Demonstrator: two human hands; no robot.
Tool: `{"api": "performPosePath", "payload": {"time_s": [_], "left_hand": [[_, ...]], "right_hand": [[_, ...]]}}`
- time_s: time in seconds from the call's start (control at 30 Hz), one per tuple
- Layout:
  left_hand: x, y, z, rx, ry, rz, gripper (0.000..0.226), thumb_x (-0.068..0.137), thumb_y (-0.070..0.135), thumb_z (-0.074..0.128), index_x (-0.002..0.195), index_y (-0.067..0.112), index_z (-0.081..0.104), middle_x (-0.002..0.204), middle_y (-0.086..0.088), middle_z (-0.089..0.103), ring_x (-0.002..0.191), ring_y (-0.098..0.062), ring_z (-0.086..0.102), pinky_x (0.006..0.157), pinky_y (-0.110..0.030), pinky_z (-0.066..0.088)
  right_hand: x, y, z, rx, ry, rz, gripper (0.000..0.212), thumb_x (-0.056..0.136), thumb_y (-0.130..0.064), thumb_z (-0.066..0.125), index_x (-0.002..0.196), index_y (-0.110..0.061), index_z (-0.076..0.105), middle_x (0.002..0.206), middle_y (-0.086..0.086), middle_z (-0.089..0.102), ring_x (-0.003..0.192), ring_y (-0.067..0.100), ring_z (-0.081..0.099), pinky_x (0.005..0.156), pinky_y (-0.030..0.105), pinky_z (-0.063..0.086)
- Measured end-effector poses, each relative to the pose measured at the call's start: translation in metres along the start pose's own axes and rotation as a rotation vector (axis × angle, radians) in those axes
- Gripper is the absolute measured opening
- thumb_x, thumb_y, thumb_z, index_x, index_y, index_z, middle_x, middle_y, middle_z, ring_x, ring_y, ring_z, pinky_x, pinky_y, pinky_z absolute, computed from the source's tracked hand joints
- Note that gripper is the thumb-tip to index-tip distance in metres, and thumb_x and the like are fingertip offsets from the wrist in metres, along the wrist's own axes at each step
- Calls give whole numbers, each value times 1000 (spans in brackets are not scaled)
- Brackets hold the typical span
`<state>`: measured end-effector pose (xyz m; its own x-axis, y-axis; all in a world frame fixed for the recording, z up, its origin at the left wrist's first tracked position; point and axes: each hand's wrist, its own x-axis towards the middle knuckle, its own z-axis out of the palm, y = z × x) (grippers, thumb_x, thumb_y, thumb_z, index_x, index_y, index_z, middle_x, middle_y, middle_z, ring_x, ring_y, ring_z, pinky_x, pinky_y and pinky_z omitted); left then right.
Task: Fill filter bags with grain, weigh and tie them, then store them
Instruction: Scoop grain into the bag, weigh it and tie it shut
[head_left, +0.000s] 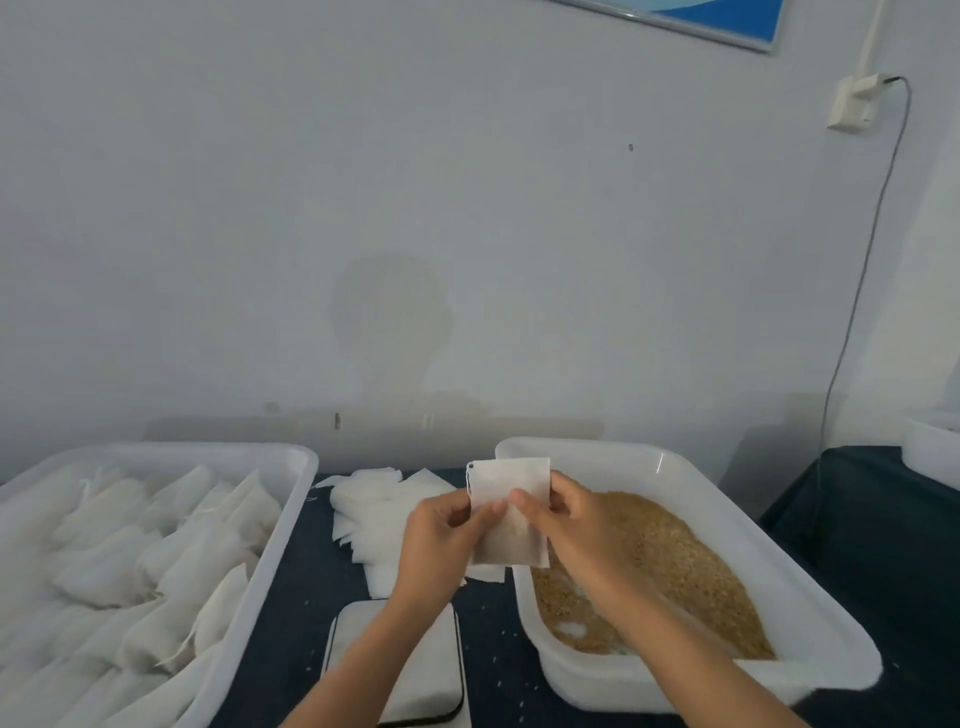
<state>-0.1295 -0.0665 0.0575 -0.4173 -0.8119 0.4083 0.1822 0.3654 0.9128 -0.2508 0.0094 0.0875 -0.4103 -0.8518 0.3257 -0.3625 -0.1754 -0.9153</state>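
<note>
Both hands (511, 514) pinch a flat, empty white filter bag (511, 535).

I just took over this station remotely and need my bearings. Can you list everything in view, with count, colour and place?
Filter bag: one, white, flat, held up between both hands over the table.
Empty bags: a loose pile, white, on the table between the two tubs.
Grain tub: one, white, right side.
Grain: tan heap inside the right tub.
Storage tub: one, white, left side.
Filled bags: many, white, packed in the left tub.
Scale: one, white top with dark edge, near the front, partly under the left forearm.
Table: dark blue surface with stray grains.
Cable: one, grey, on the wall from a white socket.
Left hand: pinches the bag's left edge.
Right hand: pinches its right side.
</note>
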Motion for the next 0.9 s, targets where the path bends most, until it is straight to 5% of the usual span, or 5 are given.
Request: {"api": "performPosePath", "payload": {"time_s": [0.13, 0.37, 0.63, 0.77, 0.9], "left_hand": [[-13, -6, -33, 15, 54, -29, 13, 86, 17, 66, 77, 10, 73, 75, -8, 72, 70, -20, 64, 67, -32, 51], [-39, -38, -75, 406, 142, -147, 37, 85, 27, 67, 54, 15, 50, 48, 3, 46, 50, -10, 40, 50, -19, 30], [-54, -59, -92, 600, 84, -188, 12, 85, 26, 67, 88, 14, 69, 76, 0, 69, 75, -17, 63, 65, -27, 46], [-51, -63, -99, 558, 109, -174, 18, 85, 22, 68, 100, 16, 60, 94, 4, 65, 91, -9, 60, 76, -19, 47], [-52, -63, -110, 391, 239, -167, 24, 84, 9, 68, 103, 15, 54, 96, 5, 63, 97, -10, 60, 83, -18, 47]], "right_hand": [[-5, 8, 33, -93, 4, -12, 28, 84, -24, 69, 91, 3, 65, 89, 20, 67, 86, 35, 63, 79, 48, 51], [-18, 42, 90, -286, 2, -38, 21, 82, -21, 71, 83, -1, 65, 79, 9, 67, 75, 22, 63, 69, 38, 51], [-29, 74, 110, -315, -15, 10, 27, 83, -20, 70, 69, -6, 51, 72, 15, 59, 64, 22, 52, 66, 39, 45], [-29, 74, 103, -197, -45, -18, 5, 89, -11, 62, 91, -14, 59, 87, -4, 64, 84, 7, 60, 70, 13, 46], [-33, 76, 92, -144, -16, -39, 22, 93, -7, 54, 110, -20, 52, 105, -12, 60, 101, -5, 55, 80, 2, 37]]}}
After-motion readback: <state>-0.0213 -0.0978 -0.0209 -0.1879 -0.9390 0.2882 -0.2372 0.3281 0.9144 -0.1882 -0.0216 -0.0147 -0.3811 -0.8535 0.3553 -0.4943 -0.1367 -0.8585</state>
